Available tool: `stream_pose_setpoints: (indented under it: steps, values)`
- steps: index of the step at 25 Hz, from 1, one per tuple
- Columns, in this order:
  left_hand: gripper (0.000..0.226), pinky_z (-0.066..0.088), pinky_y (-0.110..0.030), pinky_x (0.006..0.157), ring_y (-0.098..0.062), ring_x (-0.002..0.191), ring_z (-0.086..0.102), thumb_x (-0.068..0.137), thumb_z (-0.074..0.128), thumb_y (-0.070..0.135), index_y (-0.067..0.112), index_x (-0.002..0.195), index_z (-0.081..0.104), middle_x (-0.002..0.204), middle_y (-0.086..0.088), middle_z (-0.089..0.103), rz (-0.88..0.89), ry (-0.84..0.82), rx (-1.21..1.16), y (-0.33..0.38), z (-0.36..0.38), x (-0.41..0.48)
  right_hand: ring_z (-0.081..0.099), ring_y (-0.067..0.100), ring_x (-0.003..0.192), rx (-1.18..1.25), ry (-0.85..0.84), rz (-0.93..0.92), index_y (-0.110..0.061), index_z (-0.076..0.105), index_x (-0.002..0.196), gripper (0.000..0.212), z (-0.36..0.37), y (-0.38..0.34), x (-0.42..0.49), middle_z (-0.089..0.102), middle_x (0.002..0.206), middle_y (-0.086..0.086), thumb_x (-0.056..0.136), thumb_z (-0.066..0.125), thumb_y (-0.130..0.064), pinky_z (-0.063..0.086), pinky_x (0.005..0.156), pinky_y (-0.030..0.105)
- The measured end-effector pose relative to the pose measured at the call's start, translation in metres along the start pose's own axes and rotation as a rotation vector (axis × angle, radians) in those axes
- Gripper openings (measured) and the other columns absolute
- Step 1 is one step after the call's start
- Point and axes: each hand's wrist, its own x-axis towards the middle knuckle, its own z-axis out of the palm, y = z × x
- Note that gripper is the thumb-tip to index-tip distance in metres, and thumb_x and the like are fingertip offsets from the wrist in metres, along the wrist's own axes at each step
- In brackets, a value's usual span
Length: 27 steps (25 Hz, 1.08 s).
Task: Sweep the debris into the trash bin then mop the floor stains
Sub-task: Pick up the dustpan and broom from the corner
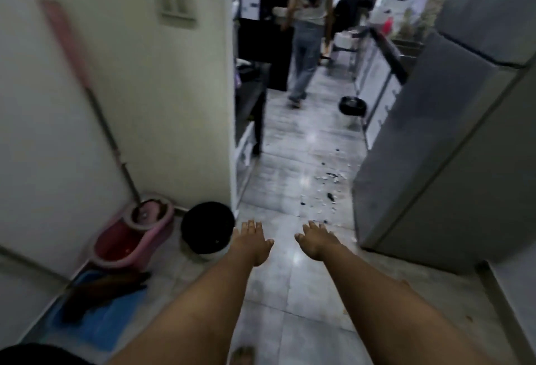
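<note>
Both arms reach forward over the grey tiled floor (278, 292). The left hand (251, 244) and the right hand (317, 241) are flat, palms down, fingers spread, and they hold nothing. The debris (326, 187), small white and dark pieces, lies on the floor ahead of the hands, close to the grey refrigerator (452, 138) on the right. A trash bin (207, 230) with a black bag stands just left of the left hand, at the wall corner. Beside it is a pink mop bucket (136, 234), and the mop (95, 109) stands in it with its handle leaning on the white wall. A broom (107, 286) lies on a blue dustpan (98, 324) in front of the bucket. Further down the corridor a person (309, 31) stands with the back turned, near a second bin (352, 111).
</note>
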Motion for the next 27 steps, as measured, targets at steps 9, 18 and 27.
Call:
stream_pose_setpoints:
  steps: [9, 18, 27]
  values:
    - [0.073, 0.000, -0.048, 0.121, -0.028, 0.151, -0.007, 0.101, 0.019, 0.050, 0.008, 0.156, -0.004, 0.162, -0.013, -0.009, -0.433, 0.075, -0.274, -0.163, 0.042, -0.108, 0.004, 0.030, 0.148, -0.256, -0.132, -0.459, -0.015, 0.015, 0.156, 0.062, 0.041, -0.185, 0.002, 0.003, 0.162, 0.007, 0.103, 0.016, -0.047, 0.013, 0.117, 0.045]
    - [0.075, 0.002, -0.049, 0.120, -0.030, 0.151, -0.004, 0.100, 0.021, 0.053, 0.009, 0.157, -0.001, 0.163, -0.013, -0.005, -0.679, 0.149, -0.359, -0.348, 0.045, -0.159, 0.016, 0.033, 0.145, -0.304, -0.124, -0.660, -0.011, 0.028, 0.152, 0.064, 0.069, -0.396, 0.003, 0.014, 0.160, 0.011, 0.100, 0.025, -0.049, 0.019, 0.115, 0.049]
    - [0.073, 0.005, -0.049, 0.121, -0.029, 0.151, 0.001, 0.101, 0.019, 0.053, 0.011, 0.156, -0.002, 0.163, -0.012, -0.005, -0.746, 0.145, -0.456, -0.509, 0.044, -0.190, 0.019, 0.035, 0.144, -0.162, -0.236, -0.718, -0.010, 0.037, 0.147, 0.054, 0.100, -0.554, 0.017, 0.024, 0.155, 0.018, 0.103, 0.020, -0.036, 0.022, 0.115, 0.044]
